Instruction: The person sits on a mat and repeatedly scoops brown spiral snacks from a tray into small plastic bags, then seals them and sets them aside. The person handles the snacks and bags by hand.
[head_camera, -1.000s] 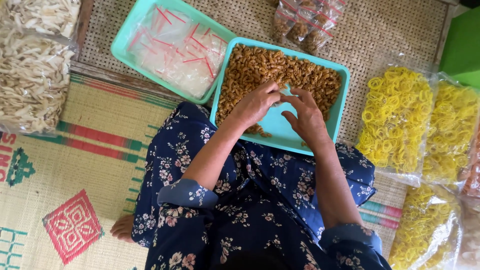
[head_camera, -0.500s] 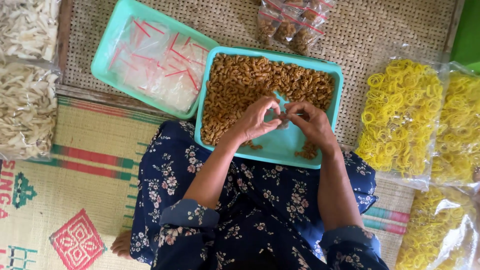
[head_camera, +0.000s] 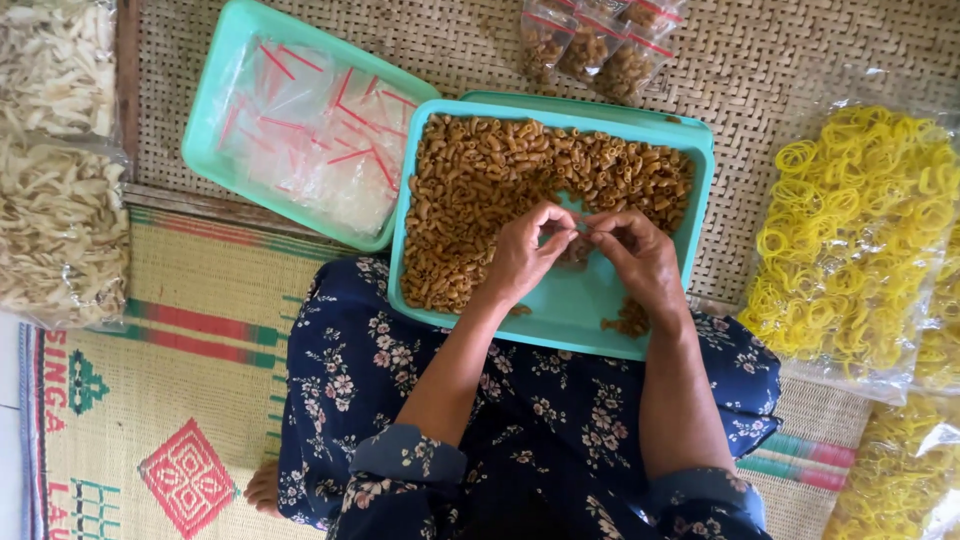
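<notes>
A person is sitting on a woven mat, their lap covered by a dark blue floral dress, and both forearms are reaching forward from it over a teal tray that is resting against the knees.

The left hand and the right hand are meeting above the bare part of the tray, fingertips pinched together on a small clear plastic bag stretched between them. Both hands are closing tightly on the bag's top edge; whether anything is inside it cannot be told. Just below the right hand, a few loose pieces are lying on the tray floor.

Beyond and to the left of the pinch, a heap of brown fried macaroni snacks is filling most of the tray. Further left of the hands, a second teal tray is partly tucked under the first and is holding a pile of empty clear bags with red strips.

Well to the right of the grip, large bags of yellow ring crackers are lying on the mat. Far to the left, bags of pale white crackers are lying. Farthest beyond the hands, three small filled packets of the brown snack are sitting on the rattan mat.
</notes>
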